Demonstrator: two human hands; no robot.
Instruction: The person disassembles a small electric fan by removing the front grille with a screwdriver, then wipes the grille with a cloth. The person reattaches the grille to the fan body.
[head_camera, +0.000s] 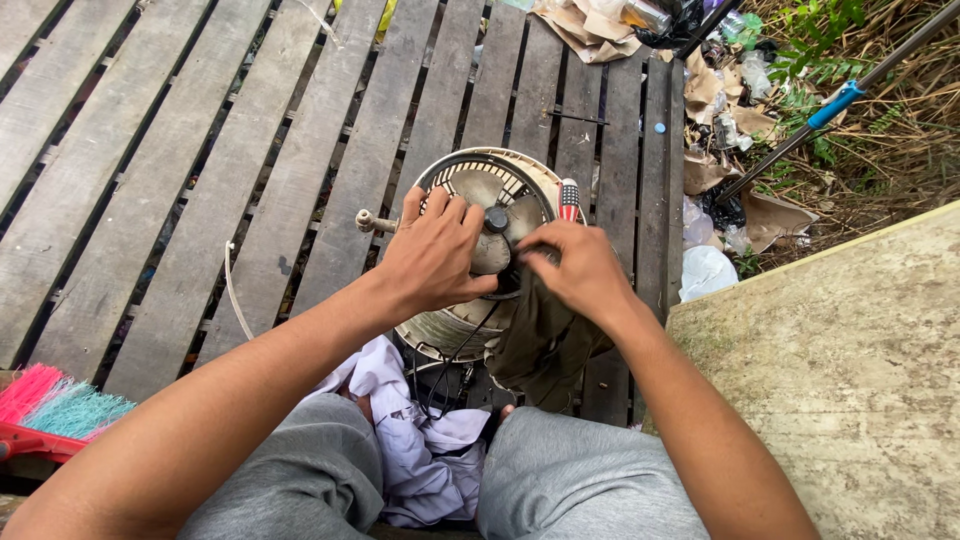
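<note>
On weathered plank decking (180, 200), fan (470, 190)

A small round fan (490, 245) is seen lying on its back on weathered wooden planks, its face turned upward. Its cream housing is dirty and worn, and the beige blades and dark central hub are exposed within a dark rim. A short knobbed stub is seen projecting from its left side. A dark olive cloth (540, 335) is draped over the fan's near right edge, hanging down in folds.
</note>
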